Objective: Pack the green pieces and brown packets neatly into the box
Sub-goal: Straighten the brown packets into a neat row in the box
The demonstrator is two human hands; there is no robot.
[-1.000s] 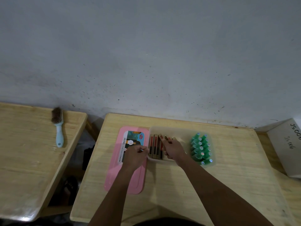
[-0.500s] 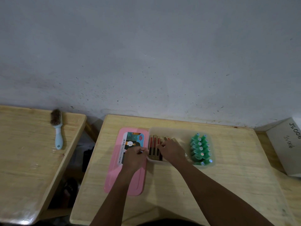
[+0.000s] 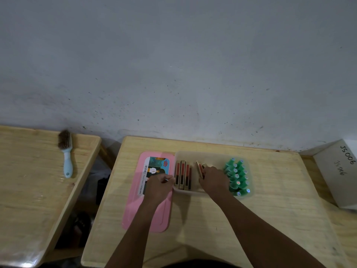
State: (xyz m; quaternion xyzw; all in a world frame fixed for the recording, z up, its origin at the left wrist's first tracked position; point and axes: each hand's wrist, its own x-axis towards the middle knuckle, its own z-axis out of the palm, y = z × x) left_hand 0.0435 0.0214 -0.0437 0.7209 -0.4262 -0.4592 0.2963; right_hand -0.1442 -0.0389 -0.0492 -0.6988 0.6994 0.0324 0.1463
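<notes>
Brown packets (image 3: 182,176) stand in a row at the box's (image 3: 212,157) left end, and the tilted one (image 3: 200,168) pinched in the right hand's (image 3: 213,179) fingers could topple them if pushed in crooked, while the left hand (image 3: 159,183) grips the rim.

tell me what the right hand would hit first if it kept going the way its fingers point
Probably the far wall of the box. The right hand points away from the person, holding a tilted brown packet; depth is unclear.

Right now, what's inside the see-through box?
Inside the box: brown packets standing in a row on its left, green pieces bunched on its right. The right hand grips another packet mid-box and covers whatever lies beneath.
</notes>
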